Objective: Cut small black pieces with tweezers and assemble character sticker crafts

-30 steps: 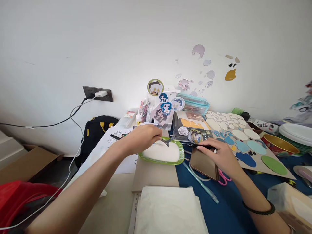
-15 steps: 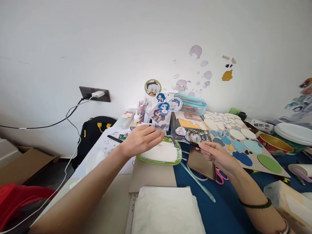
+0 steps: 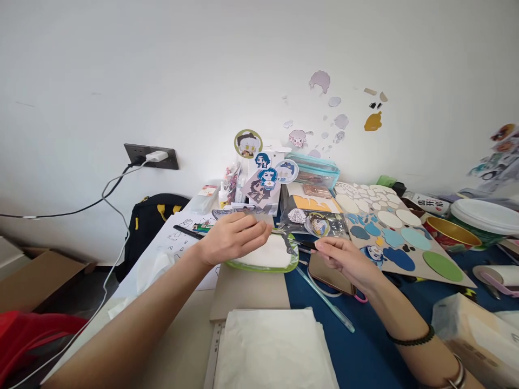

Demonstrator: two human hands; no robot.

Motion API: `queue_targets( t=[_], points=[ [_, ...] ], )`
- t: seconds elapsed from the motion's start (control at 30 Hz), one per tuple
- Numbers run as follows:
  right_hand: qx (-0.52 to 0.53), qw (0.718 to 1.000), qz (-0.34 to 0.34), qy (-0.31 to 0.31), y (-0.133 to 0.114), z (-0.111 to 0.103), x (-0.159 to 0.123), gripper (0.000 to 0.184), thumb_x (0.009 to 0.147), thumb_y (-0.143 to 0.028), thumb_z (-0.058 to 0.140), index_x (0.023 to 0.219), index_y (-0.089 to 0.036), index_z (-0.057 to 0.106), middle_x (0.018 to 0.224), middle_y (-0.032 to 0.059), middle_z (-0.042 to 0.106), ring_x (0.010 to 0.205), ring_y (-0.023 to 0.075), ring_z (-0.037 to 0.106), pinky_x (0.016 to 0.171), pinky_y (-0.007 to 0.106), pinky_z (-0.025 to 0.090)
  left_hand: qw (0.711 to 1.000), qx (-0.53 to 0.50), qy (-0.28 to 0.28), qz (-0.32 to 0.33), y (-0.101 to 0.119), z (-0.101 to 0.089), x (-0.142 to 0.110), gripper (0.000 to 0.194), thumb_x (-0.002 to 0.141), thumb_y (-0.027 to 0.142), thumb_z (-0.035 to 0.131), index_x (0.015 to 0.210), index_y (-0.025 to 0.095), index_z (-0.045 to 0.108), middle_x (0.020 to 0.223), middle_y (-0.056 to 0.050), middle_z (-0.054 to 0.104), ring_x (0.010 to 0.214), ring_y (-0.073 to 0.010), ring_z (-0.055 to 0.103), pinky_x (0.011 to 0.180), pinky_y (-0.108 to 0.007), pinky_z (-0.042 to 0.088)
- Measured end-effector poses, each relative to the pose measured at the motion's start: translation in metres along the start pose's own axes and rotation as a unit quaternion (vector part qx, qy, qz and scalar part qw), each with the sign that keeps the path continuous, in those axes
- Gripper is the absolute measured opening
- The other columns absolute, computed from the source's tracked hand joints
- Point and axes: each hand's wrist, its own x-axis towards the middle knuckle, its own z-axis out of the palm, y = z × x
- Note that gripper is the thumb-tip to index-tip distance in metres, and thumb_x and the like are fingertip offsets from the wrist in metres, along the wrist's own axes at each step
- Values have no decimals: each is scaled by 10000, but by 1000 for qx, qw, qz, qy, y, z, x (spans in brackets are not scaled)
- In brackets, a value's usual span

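Note:
My left hand (image 3: 233,237) hovers over a green-rimmed dish (image 3: 259,266) with white filling, fingers pressed together on what looks like a thin clear sheet (image 3: 243,214) bearing a small grey shape (image 3: 289,244). My right hand (image 3: 344,258), a black band on its wrist, pinches a thin black pen-like tool (image 3: 307,244) whose tip points left at the grey shape. Both hands nearly meet above the dish's right end. A brown phone (image 3: 326,274) lies just under the right hand.
A white paper stack (image 3: 275,348) lies near me, a light blue pen (image 3: 324,300) on the blue cloth. A board of coloured cut-outs (image 3: 405,237), a gold bowl (image 3: 454,232), white plates (image 3: 486,213) and a tissue box (image 3: 474,335) crowd the right. Stickers and cases stand at the wall; a backpack (image 3: 156,221) sits left.
My right hand lifted off the phone and moved left with the black tool, toward my left hand. The left hand rose slightly over the dish.

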Motion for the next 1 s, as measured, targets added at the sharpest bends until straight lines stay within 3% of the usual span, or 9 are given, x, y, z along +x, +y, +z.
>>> queue_targets(
  t=[0.13, 0.23, 0.33, 0.43, 0.53, 0.63, 0.8, 1.0],
  points=[
    [-5, 1000, -3, 16, 0, 3, 0, 375, 716, -550, 643, 673, -182, 579, 527, -73, 248, 502, 80, 155, 484, 255, 138, 998, 42, 31, 40, 2, 0, 2, 198, 894, 86, 426, 952, 237, 541, 808, 8, 674, 646, -105, 569, 545, -261, 394],
    [-14, 999, -6, 39, 0, 4, 0, 346, 720, -527, 648, 705, -183, 616, 524, -70, 269, 495, 77, 187, 476, 246, 156, 998, 53, 22, 34, -1, 2, 0, 195, 910, 96, 396, 977, 223, 528, 812, 1, 676, 674, -109, 572, 573, -263, 389],
    [-62, 995, -26, 80, 0, 5, 0, 306, 751, -499, 622, 730, -194, 646, 546, -45, 399, 498, 86, 304, 485, 240, 242, 999, 36, -28, -29, -6, 4, -2, 214, 938, 153, 334, 985, 208, 536, 856, -24, 675, 724, -120, 578, 621, -264, 400],
    [-138, 979, -78, 131, 0, 6, 1, 246, 778, -442, 600, 742, -206, 659, 731, 14, 605, 676, 150, 513, 621, 264, 388, 987, -6, -69, -143, -11, 3, 0, 247, 945, 249, 318, 960, 191, 557, 857, -50, 663, 765, -148, 578, 647, -267, 405],
    [-182, 961, -125, 166, 2, 9, 2, 206, 790, -395, 590, 733, -208, 654, 827, 37, 658, 815, 198, 569, 739, 292, 433, 944, -121, -95, -291, -16, -3, 6, 280, 930, 344, 338, 933, 187, 571, 846, -45, 649, 744, -157, 576, 636, -253, 407],
    [-196, 948, -158, 193, 4, 11, 2, 195, 794, -383, 588, 738, -208, 651, 813, 40, 659, 800, 204, 580, 731, 300, 452, 879, -265, -133, -373, -18, -13, 13, 290, 901, 402, 376, 906, 194, 578, 788, -14, 629, 664, -143, 542, 587, -236, 391],
    [-217, 932, -194, 214, 4, 14, 0, 200, 796, -382, 584, 721, -208, 648, 781, 40, 661, 759, 202, 588, 692, 301, 457, 823, -373, -202, -377, -14, -25, 21, 294, 880, 423, 377, 836, 194, 557, 659, 18, 504, 584, -121, 422, 518, -225, 317],
    [-220, 933, -196, 209, 4, 14, 0, 162, 804, -339, 587, 721, -215, 649, 767, 21, 659, 750, 181, 585, 678, 274, 447, 804, -396, -241, -372, -8, -26, 24, 277, 869, 418, 390, 765, 192, 513, 700, 17, 522, 614, -119, 424, 548, -228, 307]
  ],
)
